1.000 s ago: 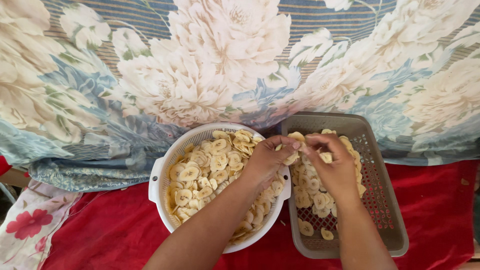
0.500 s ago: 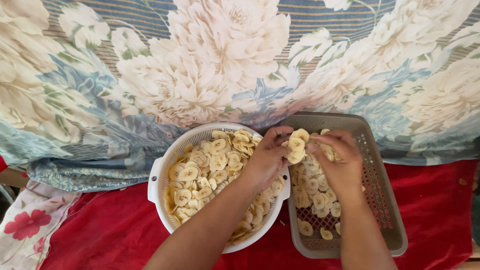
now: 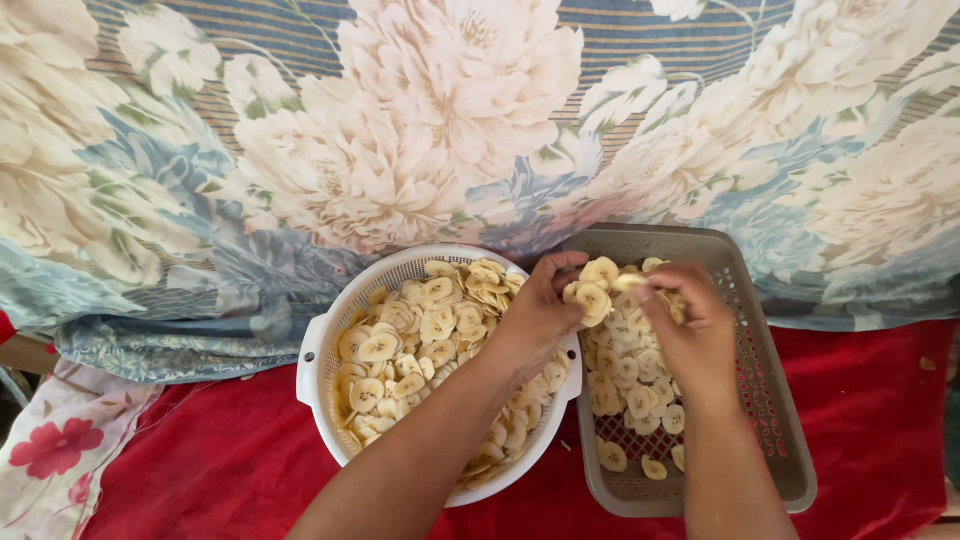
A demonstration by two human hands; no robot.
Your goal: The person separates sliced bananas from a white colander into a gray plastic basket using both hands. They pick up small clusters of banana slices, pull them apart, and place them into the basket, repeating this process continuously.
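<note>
- White colander (image 3: pixel 318 345) heaped with pale yellow banana slices (image 3: pixel 420 335)
- Grey tray (image 3: pixel 765 400) holds fewer
- Left hand (image 3: pixel 540 305) pinches a clump of slices (image 3: pixel 592 290); right hand (image 3: pixel 690 325) grips a few

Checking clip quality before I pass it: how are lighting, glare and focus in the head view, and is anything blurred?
Head view: soft, even light, no glare, faint shadows; white colander, grey tray and chips are sharp; slight softness only at the fingers of left hand and right hand; floral cloth looks undistorted.
</note>
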